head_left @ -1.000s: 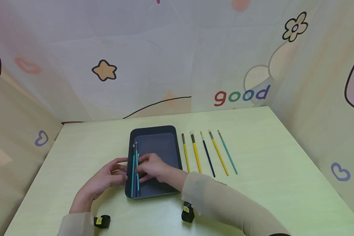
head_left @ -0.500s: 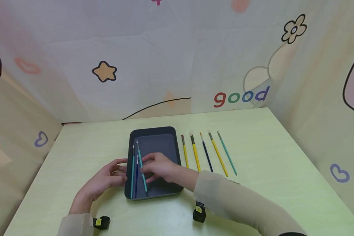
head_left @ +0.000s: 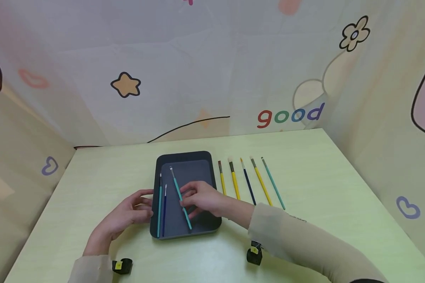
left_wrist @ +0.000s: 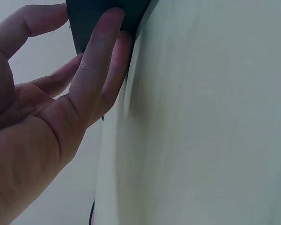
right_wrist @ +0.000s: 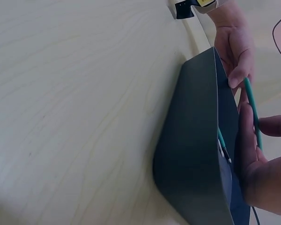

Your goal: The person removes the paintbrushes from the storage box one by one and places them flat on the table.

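Observation:
My right hand (head_left: 205,199) pinches a teal paintbrush (head_left: 177,186) by its handle over the dark tray (head_left: 194,171), bristles pointing away and a little left. In the right wrist view the teal handle (right_wrist: 251,105) lies between thumb and fingers, above the tray's rim. Along the tray's left side lie another teal paintbrush (head_left: 159,208) and a shorter dark blue paintbrush (head_left: 164,212). My left hand (head_left: 125,215) touches the tray's left wall with loosely extended fingers; the left wrist view shows fingertips (left_wrist: 113,16) against that wall.
Right of the tray, several paintbrushes stand in a row on the table: a red-tipped yellow one (head_left: 222,179), a thicker yellow one (head_left: 235,182), a navy one (head_left: 247,179), another yellow one (head_left: 262,182) and a teal one (head_left: 273,184). A patterned curtain (head_left: 184,78) surrounds the table.
The right hand has moved rightward across the tray with the teal paintbrush, away from the two paintbrushes at the left, and the brush has tilted. My left hand has stayed at the tray's wall.

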Motion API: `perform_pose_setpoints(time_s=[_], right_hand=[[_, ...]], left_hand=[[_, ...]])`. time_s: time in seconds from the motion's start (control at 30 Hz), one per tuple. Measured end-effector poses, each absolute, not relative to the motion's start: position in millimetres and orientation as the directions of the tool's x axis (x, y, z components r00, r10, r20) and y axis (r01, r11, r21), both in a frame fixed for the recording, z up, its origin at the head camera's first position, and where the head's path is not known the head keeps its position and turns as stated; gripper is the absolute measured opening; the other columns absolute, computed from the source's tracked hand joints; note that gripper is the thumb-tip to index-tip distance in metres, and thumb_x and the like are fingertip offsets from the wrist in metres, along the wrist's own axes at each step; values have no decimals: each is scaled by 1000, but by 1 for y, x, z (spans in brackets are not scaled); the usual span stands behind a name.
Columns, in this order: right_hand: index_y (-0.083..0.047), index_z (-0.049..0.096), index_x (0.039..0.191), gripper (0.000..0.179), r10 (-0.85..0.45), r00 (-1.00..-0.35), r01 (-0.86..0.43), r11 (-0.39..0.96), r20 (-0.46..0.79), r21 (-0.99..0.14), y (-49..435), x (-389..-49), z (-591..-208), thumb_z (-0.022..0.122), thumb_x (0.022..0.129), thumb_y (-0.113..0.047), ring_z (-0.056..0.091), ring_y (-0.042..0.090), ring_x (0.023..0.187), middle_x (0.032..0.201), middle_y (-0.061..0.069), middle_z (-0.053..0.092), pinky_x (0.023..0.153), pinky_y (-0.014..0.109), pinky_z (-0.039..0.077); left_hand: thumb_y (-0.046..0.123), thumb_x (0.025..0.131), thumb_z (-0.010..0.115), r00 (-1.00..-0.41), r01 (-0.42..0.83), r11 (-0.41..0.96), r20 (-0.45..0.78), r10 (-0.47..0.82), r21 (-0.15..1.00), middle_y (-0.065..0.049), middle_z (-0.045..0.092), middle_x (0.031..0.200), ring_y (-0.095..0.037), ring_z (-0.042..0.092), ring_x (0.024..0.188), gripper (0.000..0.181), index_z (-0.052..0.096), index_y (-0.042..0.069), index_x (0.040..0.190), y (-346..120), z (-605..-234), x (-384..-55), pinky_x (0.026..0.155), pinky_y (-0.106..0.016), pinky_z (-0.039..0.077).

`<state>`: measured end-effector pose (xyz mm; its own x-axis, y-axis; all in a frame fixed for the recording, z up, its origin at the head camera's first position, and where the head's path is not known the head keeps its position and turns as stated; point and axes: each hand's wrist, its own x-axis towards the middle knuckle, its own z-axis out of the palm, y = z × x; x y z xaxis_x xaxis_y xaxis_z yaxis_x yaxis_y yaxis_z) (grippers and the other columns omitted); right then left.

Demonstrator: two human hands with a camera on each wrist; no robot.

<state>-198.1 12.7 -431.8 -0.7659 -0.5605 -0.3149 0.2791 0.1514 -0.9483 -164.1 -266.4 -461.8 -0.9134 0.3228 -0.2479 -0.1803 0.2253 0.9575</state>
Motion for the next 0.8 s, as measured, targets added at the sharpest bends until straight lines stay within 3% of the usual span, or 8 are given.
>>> perform_pose_setpoints(time_s=[0.3, 0.53, 0.8], right_hand=[[9, 52, 136, 46, -564, -764, 269, 165, -314, -949, 36, -203, -430, 67, 94, -1, 68, 20, 83, 112, 23, 65, 67, 39, 63], [9, 51, 138, 47, -553, -766, 273, 180, -327, -945, 65, -209, -424, 64, 94, 0, 68, 23, 90, 106, 17, 64, 67, 38, 63], [6, 48, 143, 50, -508, -801, 246, 206, -318, -947, 107, -223, -417, 62, 96, -2, 65, 24, 95, 115, 18, 62, 74, 41, 62]], left_hand=[[1, 90, 67, -914, -170, 231, -240, 325, 958, -27, 50, 132, -31, 61, 112, 72, 35, 2, 155, -267, -463, -164, 90, -43, 58], [0, 90, 67, -915, -161, 232, -233, 329, 959, -27, 50, 131, -31, 62, 110, 72, 36, 1, 154, -267, -463, -165, 89, -42, 59], [0, 90, 66, -918, -154, 243, -230, 322, 958, -27, 50, 130, -31, 62, 108, 71, 36, 1, 154, -266, -462, -165, 88, -42, 59]])
